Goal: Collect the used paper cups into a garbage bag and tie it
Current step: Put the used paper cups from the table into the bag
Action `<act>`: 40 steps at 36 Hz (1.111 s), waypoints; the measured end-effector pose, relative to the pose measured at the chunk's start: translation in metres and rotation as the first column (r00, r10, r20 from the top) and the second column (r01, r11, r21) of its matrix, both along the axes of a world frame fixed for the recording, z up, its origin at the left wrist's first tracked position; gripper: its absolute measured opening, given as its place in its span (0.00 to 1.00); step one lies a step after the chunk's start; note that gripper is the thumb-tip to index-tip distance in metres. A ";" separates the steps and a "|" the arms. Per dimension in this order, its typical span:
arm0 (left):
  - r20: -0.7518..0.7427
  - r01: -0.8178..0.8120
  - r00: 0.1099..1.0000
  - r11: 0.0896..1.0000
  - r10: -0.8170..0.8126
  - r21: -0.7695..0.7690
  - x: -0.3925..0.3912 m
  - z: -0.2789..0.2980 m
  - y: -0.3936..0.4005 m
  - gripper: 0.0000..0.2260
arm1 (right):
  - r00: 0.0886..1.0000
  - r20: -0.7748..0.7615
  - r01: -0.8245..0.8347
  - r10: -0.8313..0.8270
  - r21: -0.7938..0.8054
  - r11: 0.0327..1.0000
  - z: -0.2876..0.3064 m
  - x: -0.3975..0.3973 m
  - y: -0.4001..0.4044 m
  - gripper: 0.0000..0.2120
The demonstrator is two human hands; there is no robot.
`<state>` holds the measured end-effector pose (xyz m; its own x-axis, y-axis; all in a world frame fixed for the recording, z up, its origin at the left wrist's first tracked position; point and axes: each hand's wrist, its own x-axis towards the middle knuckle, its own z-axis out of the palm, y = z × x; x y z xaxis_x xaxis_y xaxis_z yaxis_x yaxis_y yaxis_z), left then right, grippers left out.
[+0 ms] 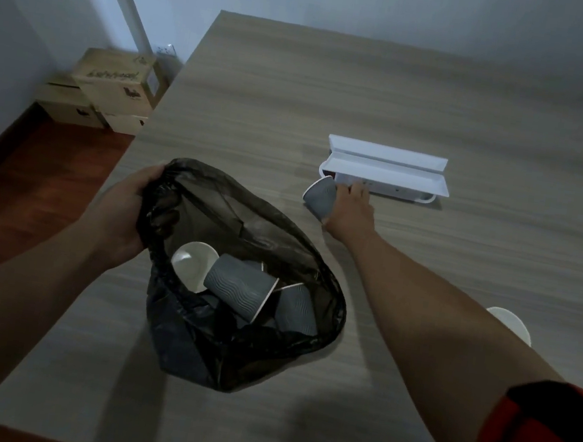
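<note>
My right forearm is covering most of a white-rimmed paper cup on the table, leaving only an arc of its rim showing. My left hand is gripping the black garbage bag, whose film is hiding my fingertips inside the rim. My right hand is holding a grey ribbed cup, whose lower side is lying out of sight behind my palm. The printing on the cardboard boxes is blurring beyond reading.

Bag on table holds cups; box behind, another cup just before it.
</note>
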<state>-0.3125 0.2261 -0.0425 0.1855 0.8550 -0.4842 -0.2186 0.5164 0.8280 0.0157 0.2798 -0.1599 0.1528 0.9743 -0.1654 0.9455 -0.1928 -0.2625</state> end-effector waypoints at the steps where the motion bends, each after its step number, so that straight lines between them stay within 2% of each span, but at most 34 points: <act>1: -0.006 0.004 1.000 1.000 -0.004 -0.011 -0.003 -0.003 0.001 0.23 | 0.998 -0.063 0.026 -0.026 -0.005 1.000 -0.004 -0.002 -0.001 0.38; 4: -0.032 -0.032 0.999 0.999 0.032 -0.009 -0.009 -0.003 -0.001 0.17 | 0.954 -0.273 0.125 -0.126 -0.023 0.992 -0.005 -0.007 -0.010 0.35; 7: -0.064 -0.062 0.996 0.997 0.060 -0.041 -0.014 -0.008 0.000 0.17 | 0.863 -0.450 0.285 -0.228 0.061 0.957 0.011 -0.010 -0.028 0.31; 9: -0.103 -0.062 0.993 0.997 0.058 -0.043 -0.008 -0.006 -0.002 0.17 | 0.747 -0.610 0.407 -0.266 0.102 0.908 0.032 -0.016 -0.045 0.30; 11: -0.146 -0.070 0.987 0.997 0.064 -0.035 0.002 -0.001 -0.005 0.16 | 0.579 -0.781 0.466 -0.234 0.081 0.881 0.056 -0.024 -0.067 0.29; 13: -0.181 -0.065 0.981 0.998 0.063 -0.009 0.007 0.005 -0.008 0.16 | 0.431 -0.893 0.414 -0.127 0.070 0.908 0.075 -0.033 -0.091 0.28; 15: -0.184 -0.077 0.980 0.997 0.073 -0.016 0.006 0.010 -0.008 0.16 | 0.371 -0.928 0.256 -0.022 0.080 0.963 0.090 -0.047 -0.112 0.29; 17: -0.184 -0.082 0.980 0.996 0.076 -0.025 0.005 0.017 -0.008 0.15 | 0.403 -0.914 0.075 0.051 0.089 0.993 0.098 -0.063 -0.125 0.29; 20: -0.189 -0.069 0.980 0.998 0.066 -0.008 0.004 0.024 -0.007 0.14 | 0.580 -0.803 -0.113 0.136 0.086 0.990 0.100 -0.087 -0.130 0.30; 22: -0.174 -0.037 0.984 0.999 0.036 -0.005 0.009 0.035 -0.011 0.14 | 0.670 -0.718 -0.180 0.188 0.088 0.980 0.099 -0.100 -0.131 0.32; 26: -0.143 0.003 0.990 1.000 -0.004 -0.003 0.011 0.042 -0.013 0.12 | 0.677 -0.707 -0.230 0.205 0.062 0.971 0.091 -0.125 -0.133 0.32; 28: -0.141 0.016 0.990 1.000 -0.015 0.003 0.008 0.044 -0.014 0.12 | 0.748 -0.616 -0.251 0.247 0.083 0.964 0.083 -0.130 -0.133 0.33; 30: -0.149 0.023 0.989 1.000 -0.024 -0.003 0.004 0.045 -0.016 0.13 | 0.799 -0.545 -0.185 0.254 0.180 0.966 0.078 -0.128 -0.135 0.30; 31: -0.160 0.023 0.987 1.000 -0.023 0.001 0.003 0.046 -0.017 0.13 | 0.810 -0.538 -0.089 0.234 0.281 0.955 0.078 -0.123 -0.136 0.26; 33: -0.165 0.033 0.986 0.999 -0.032 0.005 0.000 0.048 -0.017 0.14 | 0.867 -0.482 0.139 0.123 0.473 0.870 0.079 -0.108 -0.140 0.22; 34: -0.164 0.036 0.986 0.999 -0.034 0.008 -0.001 0.048 -0.017 0.14 | 0.900 -0.435 0.213 0.018 0.478 0.852 0.079 -0.099 -0.141 0.25; 35: -0.156 0.038 0.987 0.999 -0.036 0.008 -0.001 0.050 -0.018 0.14 | 0.921 -0.378 0.252 -0.089 0.409 0.877 0.075 -0.090 -0.139 0.30; 37: -0.138 0.042 0.990 0.999 -0.040 0.007 0.002 0.051 -0.020 0.13 | 0.934 -0.261 0.279 -0.246 0.097 0.955 0.065 -0.073 -0.139 0.38; 38: -0.140 0.039 0.989 0.999 -0.038 0.009 0.002 0.051 -0.020 0.14 | 0.925 -0.253 0.276 -0.284 -0.068 0.959 0.061 -0.066 -0.139 0.36; 39: -0.147 0.028 0.989 1.000 -0.027 0.004 0.004 0.052 -0.020 0.14 | 0.897 -0.298 0.278 -0.326 -0.191 0.941 0.057 -0.061 -0.139 0.30; 40: -0.156 0.026 0.987 1.000 -0.026 -0.003 0.005 0.050 -0.019 0.14 | 0.852 -0.376 0.287 -0.365 -0.249 0.925 0.058 -0.057 -0.142 0.22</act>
